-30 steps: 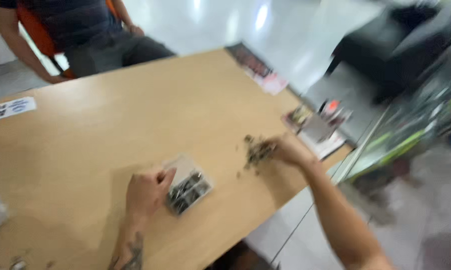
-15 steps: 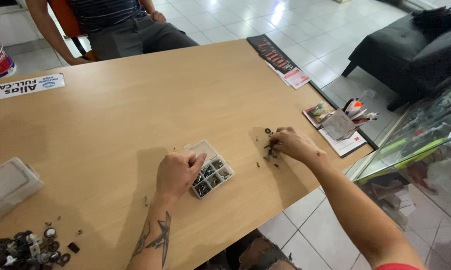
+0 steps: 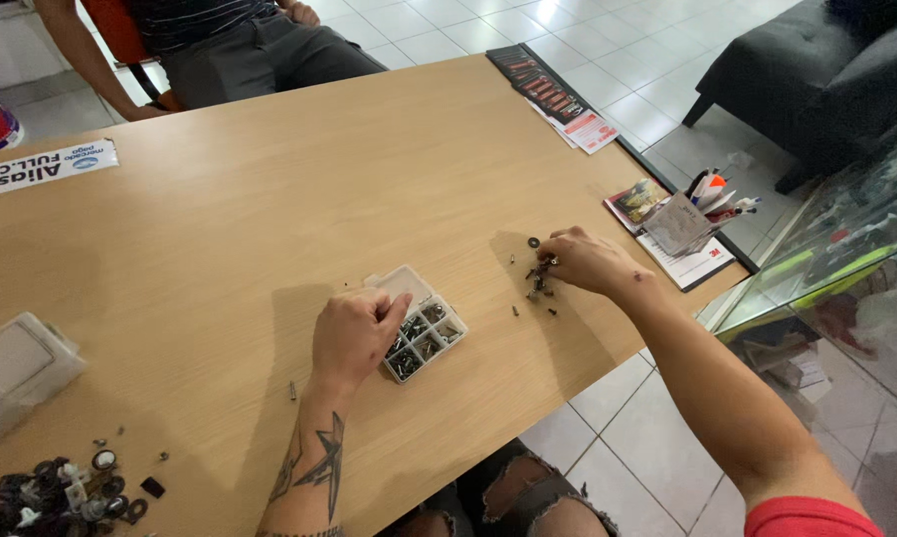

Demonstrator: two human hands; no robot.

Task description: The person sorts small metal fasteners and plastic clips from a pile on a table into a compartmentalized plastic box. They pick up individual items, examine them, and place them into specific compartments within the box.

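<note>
The left hand (image 3: 354, 336) is steadying a compartment box (image 3: 421, 328) of small metal parts, grip loose; the right hand (image 3: 588, 261) is pinching what look like screws (image 3: 538, 281) on the bench (image 3: 269, 199).

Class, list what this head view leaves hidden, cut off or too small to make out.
- Small parts in the compartment box: too small to identify, partly covered by the left hand.
- Bits under the right hand: fingers hide them.
- Dark parts pile: cut off by the bottom edge.
- Seated person: cut off by the top edge.

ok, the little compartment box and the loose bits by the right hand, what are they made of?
Compartment box: looks like clear plastic, translucent walls and glossy lid. Loose bits at the right hand: probably metal, small, dark grey with glints; too small to be sure.
</note>
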